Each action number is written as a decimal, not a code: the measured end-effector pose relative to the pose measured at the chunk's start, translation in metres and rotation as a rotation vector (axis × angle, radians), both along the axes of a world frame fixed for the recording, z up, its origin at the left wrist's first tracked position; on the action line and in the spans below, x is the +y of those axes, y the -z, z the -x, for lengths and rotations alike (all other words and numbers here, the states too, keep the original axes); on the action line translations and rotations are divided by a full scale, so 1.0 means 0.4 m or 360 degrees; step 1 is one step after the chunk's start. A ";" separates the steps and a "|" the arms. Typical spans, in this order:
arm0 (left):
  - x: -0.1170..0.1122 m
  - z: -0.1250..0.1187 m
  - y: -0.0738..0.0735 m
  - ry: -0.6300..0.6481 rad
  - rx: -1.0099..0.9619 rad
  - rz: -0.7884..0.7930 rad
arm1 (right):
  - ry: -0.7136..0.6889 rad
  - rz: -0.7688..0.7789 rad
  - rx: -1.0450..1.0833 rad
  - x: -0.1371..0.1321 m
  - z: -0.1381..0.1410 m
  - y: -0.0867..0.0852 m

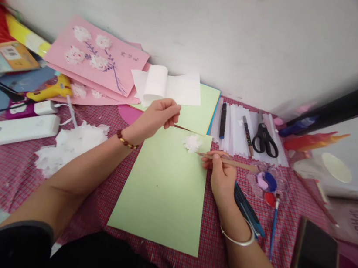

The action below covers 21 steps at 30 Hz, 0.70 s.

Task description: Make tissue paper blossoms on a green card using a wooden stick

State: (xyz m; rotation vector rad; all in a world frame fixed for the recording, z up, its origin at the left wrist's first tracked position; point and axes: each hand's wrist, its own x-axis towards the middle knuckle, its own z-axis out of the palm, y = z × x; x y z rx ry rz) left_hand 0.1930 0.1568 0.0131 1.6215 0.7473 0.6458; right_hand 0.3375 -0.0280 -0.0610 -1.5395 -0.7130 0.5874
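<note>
My left hand (166, 114) hovers above the upper part of a light green sheet (164, 193), fingers curled and thumb pressed in. Whether anything is between those fingers is hidden. My right hand (222, 172) is closed around a flat wooden stick (241, 164) at the sheet's right edge. The stick's left tip is at or very near a white crumpled-paper flower (192, 143) on the sheet; contact is hard to tell. Behind my left hand, a white paper roll (156, 82) lies partly unrolled over another green sheet (198, 114).
Left: crumpled white tissue pieces (75, 144), a yellow glue gun (51, 88), a power strip (23, 129) and pink flower cards (100, 53). Right: black scissors (265, 141), markers (223, 120), a paint palette (267, 180), a blue paintbrush (274, 225) and a phone (315, 262). A wall stands behind.
</note>
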 end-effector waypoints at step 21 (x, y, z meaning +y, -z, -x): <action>-0.021 0.491 0.005 -0.0118 0.1169 -0.1033 | 0.0015 0.0145 -0.0270 -0.005 -0.004 0.020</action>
